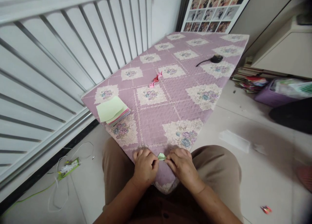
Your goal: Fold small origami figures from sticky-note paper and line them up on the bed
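Observation:
Between my two hands, at the near corner of the cloth-covered table, is a small folded piece of light green paper (161,156). My left hand (145,165) has its fingers closed at the paper's left edge. The fingers of my right hand (179,164) pinch its right edge. A stack of coloured paper (113,110), light green on top, lies farther up on the left. Three small folded paper pieces, pink and red (156,79), sit in a row near the middle of the table (156,115).
A black object with a short cord (216,58) lies at the table's far right. White radiator bars (73,48) run along the left side. A power strip (69,168) with cables is on the floor at left. Photo board (214,11) stands behind; a purple bin (270,94) is at right.

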Motion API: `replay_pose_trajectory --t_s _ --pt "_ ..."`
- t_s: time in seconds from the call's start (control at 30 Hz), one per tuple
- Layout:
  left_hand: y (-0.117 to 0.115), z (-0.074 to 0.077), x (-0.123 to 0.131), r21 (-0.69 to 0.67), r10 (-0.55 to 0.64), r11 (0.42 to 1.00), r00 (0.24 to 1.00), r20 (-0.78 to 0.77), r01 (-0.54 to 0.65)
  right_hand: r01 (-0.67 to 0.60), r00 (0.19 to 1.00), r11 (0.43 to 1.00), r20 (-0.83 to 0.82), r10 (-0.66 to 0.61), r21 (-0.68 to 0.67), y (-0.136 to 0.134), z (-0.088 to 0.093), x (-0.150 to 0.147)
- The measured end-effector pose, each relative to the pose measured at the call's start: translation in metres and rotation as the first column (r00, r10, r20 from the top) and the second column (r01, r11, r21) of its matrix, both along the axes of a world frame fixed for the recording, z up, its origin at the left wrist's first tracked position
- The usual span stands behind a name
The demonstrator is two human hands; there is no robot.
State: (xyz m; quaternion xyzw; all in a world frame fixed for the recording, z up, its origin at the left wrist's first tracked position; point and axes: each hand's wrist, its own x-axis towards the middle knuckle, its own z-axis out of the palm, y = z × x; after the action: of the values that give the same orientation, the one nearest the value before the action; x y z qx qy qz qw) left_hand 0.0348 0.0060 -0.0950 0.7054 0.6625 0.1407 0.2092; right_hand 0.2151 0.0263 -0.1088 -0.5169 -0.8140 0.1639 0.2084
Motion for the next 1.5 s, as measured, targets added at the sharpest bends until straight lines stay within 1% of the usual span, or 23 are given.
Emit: replay_pose_trajectory --t_s 0.17,0.3,0.5,0.7,0.9,1.0,1.1,1.17,1.3,1.4,1.5 --pt "0.002 0.004 0.0 -0.016 -0.009 1.0 1.0 -0.01 0.009 0.016 0.994 1.0 0.108 -0.014 -0.017 0.005 0.004 -0.005" --pt "0.006 0.008 0.002 -0.061 -0.013 0.998 0.999 -0.047 0.01 0.039 0.986 0.999 0.165 -0.034 -0.027 0.006 0.007 -0.008" --pt "0.013 0.011 0.005 -0.119 -0.017 0.993 0.996 -0.091 0.006 0.109 0.973 0.994 0.206 -0.101 -0.03 0.004 0.01 -0.011" --pt "0.02 0.014 0.005 -0.153 -0.001 0.988 0.996 -0.088 -0.013 0.152 0.967 0.988 0.212 -0.142 -0.034 0.006 0.011 -0.013" --pt "0.036 0.022 0.001 -0.24 -0.155 0.964 0.976 -0.152 0.116 0.159 0.973 0.987 0.174 -0.154 -0.015 0.007 0.01 -0.012" --pt "0.04 0.025 0.001 -0.252 -0.166 0.96 0.972 -0.167 0.12 0.126 0.987 0.992 0.101 -0.127 0.023 -0.001 0.009 -0.01" --pt "0.039 0.027 0.002 -0.248 -0.171 0.961 0.969 -0.176 0.124 0.038 0.997 0.993 0.059 -0.045 0.11 -0.016 0.005 -0.009" --pt "0.039 0.028 0.002 -0.256 -0.173 0.959 0.967 -0.185 0.122 0.006 0.998 0.986 0.055 -0.016 0.164 -0.027 0.001 -0.011" --pt "0.041 0.03 0.0 -0.29 -0.199 0.947 0.962 -0.189 0.139 -0.002 0.996 0.98 0.083 -0.014 0.197 -0.039 -0.008 -0.014" --pt "0.043 0.031 -0.003 -0.313 -0.265 0.929 0.946 -0.189 0.197 -0.013 0.99 0.982 0.142 -0.014 0.188 -0.04 -0.013 -0.014" --pt "0.045 0.031 -0.004 -0.291 -0.297 0.929 0.932 -0.209 0.23 -0.016 0.981 0.985 0.196 -0.017 0.17 -0.039 -0.014 -0.014"
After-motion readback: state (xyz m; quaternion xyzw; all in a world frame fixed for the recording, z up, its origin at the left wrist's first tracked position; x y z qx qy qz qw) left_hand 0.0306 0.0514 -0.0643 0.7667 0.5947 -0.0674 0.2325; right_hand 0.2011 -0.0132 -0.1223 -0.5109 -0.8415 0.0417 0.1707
